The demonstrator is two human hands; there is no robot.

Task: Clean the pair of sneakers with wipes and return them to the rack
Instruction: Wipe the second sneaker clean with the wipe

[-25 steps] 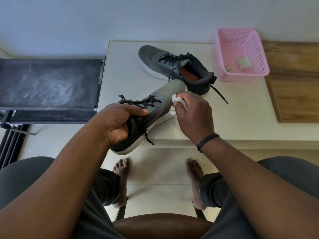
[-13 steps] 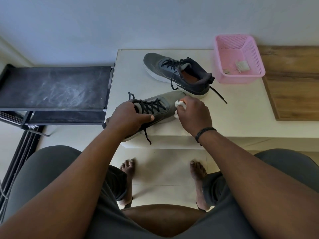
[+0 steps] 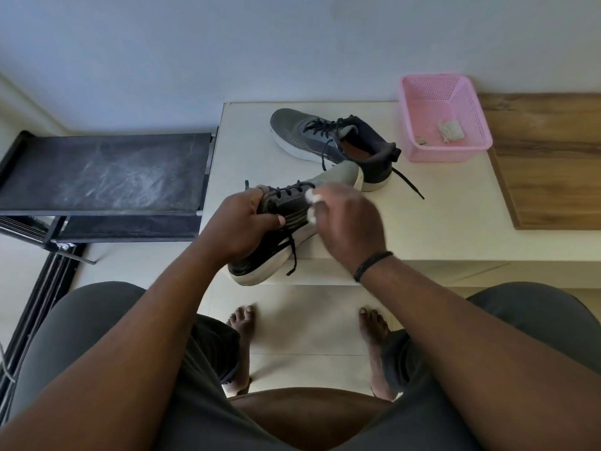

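Fingers [image 3: 328, 198] of right hand [image 3: 348, 222] clenched around wipe [image 3: 310, 196], slid from toe back to sneaker [image 3: 286, 219] midfoot; left hand [image 3: 242, 222] gripped collar above desk [image 3: 439, 206] edge. Wiping continued; second sneaker [image 3: 331, 141] beyond.

Soft, even daylight fills the room, with no glare and only faint shadows under the white table [image 3: 455, 203]. The right hand [image 3: 349, 219] above it is motion-blurred. Straight edges bow outward toward the frame's borders.
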